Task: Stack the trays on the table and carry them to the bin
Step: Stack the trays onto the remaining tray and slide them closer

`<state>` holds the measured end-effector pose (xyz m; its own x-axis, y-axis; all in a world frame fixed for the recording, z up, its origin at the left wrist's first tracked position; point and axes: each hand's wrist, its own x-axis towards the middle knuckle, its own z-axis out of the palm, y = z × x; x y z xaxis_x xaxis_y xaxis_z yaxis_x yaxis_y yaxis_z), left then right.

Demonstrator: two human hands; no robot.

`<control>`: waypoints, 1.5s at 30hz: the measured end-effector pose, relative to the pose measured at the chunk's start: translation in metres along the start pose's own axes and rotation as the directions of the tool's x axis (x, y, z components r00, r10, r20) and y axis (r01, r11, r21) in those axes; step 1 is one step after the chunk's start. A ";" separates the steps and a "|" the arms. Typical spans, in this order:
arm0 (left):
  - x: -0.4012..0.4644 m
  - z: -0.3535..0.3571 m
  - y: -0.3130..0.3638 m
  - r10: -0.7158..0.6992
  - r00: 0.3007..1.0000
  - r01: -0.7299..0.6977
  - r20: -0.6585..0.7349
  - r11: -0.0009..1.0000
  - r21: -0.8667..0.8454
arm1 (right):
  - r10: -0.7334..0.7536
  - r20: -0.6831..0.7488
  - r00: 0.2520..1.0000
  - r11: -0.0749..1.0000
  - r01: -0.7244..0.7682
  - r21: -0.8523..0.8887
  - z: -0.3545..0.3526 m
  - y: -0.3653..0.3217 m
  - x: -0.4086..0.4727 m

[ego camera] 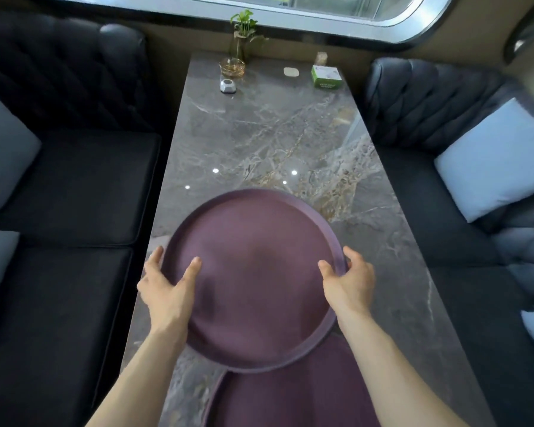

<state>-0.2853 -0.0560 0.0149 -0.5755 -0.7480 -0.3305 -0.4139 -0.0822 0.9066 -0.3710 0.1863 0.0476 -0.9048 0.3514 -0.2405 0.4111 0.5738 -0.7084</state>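
A round purple tray point(253, 272) is held above the marble table point(259, 134), tilted slightly and blurred by motion. My left hand point(167, 286) grips its left rim, thumb on the tray's top face. My right hand point(349, 278) grips the right rim the same way. A second purple tray point(290, 399) lies flat on the table at the near edge; the held tray overlaps its far part.
At the table's far end stand a glass ashtray point(232, 67), a small grey call button point(228, 86), a green tissue box point(326, 77), a white coaster point(291, 72) and a plant in a vase point(242, 35). Dark sofas with pale cushions point(487, 161) flank both sides.
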 end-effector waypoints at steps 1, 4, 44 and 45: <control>-0.011 -0.003 -0.003 0.010 1.000 -0.010 0.023 1.000 0.004 | 0.010 -0.048 0.999 1.000 -0.011 -0.007 -0.012 0.010 -0.009; -0.043 -0.012 -0.018 -0.014 0.996 0.010 0.086 0.999 0.049 | 0.058 -0.140 0.988 0.998 -0.063 -0.031 -0.044 0.050 -0.039; -0.145 -0.037 -0.108 0.180 0.959 -0.283 0.218 0.633 0.720 | 0.213 -0.237 0.948 0.942 -0.264 -0.208 -0.098 0.256 -0.160; -0.144 -0.037 -0.108 0.175 0.959 -0.284 0.224 0.635 0.719 | 0.213 -0.232 0.949 0.942 -0.262 -0.208 -0.099 0.256 -0.159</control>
<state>-0.1315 0.0365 -0.0257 -0.7823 -0.5840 -0.2169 -0.6062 0.6335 0.4808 -0.1107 0.3504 -0.0301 -0.7456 0.6272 -0.2251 0.6477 0.6026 -0.4662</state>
